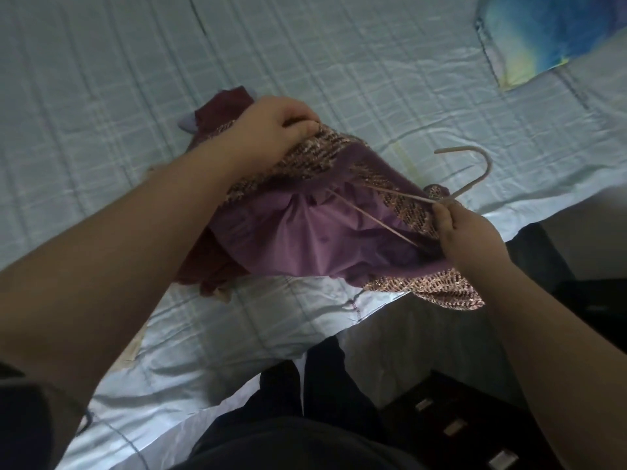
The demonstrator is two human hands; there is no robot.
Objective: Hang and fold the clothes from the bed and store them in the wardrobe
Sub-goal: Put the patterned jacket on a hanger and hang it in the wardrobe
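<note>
- Purple garment [305,239] with sequined trim, held up just over the pale blue bed sheet [101,79].
- Left hand [271,127] grips its sequined edge, fingers curled.
- Right hand [471,239] pinches the wire hanger [475,171] at its neck, arms inside the garment.
- Maroon cloth [224,103] lies beneath.

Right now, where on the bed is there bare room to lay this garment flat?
Bare bedspread lies beyond the purple garment, left of the pillow, and along the near edge below it. Crowded: the maroon clothes under the left hand; the right hand holds the hanger.
</note>
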